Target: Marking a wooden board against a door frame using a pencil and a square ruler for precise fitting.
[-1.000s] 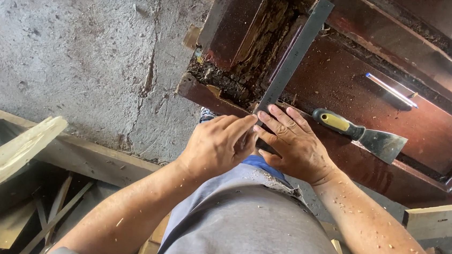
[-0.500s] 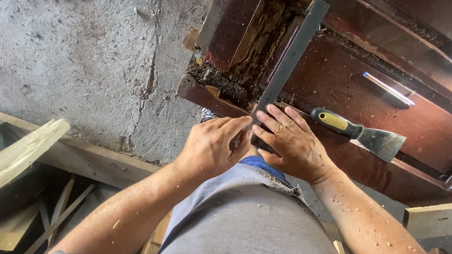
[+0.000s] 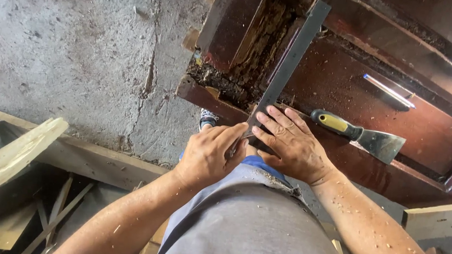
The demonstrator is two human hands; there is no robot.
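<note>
- Steel ruler (image 3: 291,54) is lying slantwise across the dark red wooden frame (image 3: 394,172), its near end hidden under the hands.
- Right hand (image 3: 294,146) is pressing flat on that end, fingers (image 3: 272,120) spread and extended, gripping nothing.
- Left hand (image 3: 210,155) is curling beside the ruler's edge, fingertips (image 3: 242,131) pinched together; what they are pinching I cannot tell.
- Putty knife (image 3: 362,135) with its yellow-and-black handle is resting just beside the right hand.
- Concrete floor (image 3: 81,51) is showing to the left, with loose planks (image 3: 11,156) nearer.
</note>
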